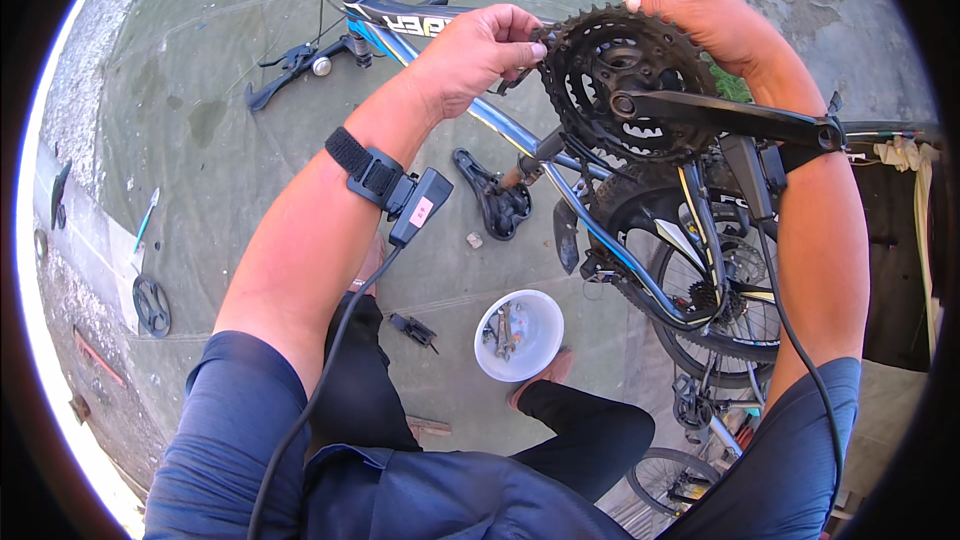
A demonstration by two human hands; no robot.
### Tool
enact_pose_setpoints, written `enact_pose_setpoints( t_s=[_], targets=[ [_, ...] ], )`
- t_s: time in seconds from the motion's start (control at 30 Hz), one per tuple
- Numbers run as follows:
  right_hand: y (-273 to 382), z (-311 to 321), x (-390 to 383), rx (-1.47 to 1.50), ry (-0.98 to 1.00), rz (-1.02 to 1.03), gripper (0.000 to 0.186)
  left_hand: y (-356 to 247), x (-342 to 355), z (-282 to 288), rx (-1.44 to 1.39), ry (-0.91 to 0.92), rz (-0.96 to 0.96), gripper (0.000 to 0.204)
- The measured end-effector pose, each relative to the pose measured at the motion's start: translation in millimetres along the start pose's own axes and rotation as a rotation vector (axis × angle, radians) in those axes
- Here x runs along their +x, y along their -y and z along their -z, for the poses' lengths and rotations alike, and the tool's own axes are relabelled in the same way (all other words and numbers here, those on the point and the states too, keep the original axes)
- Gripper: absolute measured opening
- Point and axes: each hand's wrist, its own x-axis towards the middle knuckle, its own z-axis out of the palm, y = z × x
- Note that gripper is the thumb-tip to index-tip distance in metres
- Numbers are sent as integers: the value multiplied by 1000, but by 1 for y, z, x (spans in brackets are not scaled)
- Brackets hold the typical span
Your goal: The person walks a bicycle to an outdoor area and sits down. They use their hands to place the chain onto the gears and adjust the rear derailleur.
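Note:
A black crankset (622, 58) with stacked toothed chainrings is in front of me, its crank arm (735, 118) reaching to the right. At the left rim of the largest ring, my left hand (490, 52) is closed in a pinch, thumb and forefinger at the teeth. My right hand (700, 15) pinches the top rim, its other fingers curled. Behind the crankset is a blue, white and black bicycle frame (490, 118), turned so its saddle (492, 202) hangs low. Whether a chain lies on the teeth I cannot tell.
Between my feet stands a white plastic bowl (545, 340) with metal tools and small parts. A black pedal (412, 330) lies near my left leg. On the left are a round black part (151, 306) and a screwdriver (147, 220). Bicycle wheels (740, 280) stand at the right.

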Motion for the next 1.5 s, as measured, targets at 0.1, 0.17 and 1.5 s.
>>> enact_pose_setpoints(
  t_s=[0.1, 0.17, 1.5],
  targets=[
    [13, 1, -7, -16, -42, -10, 19, -17, 0, 7, 11, -25, -116, 17],
    [20, 4, -18, 39, -67, 36, 19, -23, 0, 8, 92, 2, -166, 18],
    [22, 16, -57, 115, -115, 56, 22, -37, 7, -15, 143, 14, -267, 25]
  ],
)
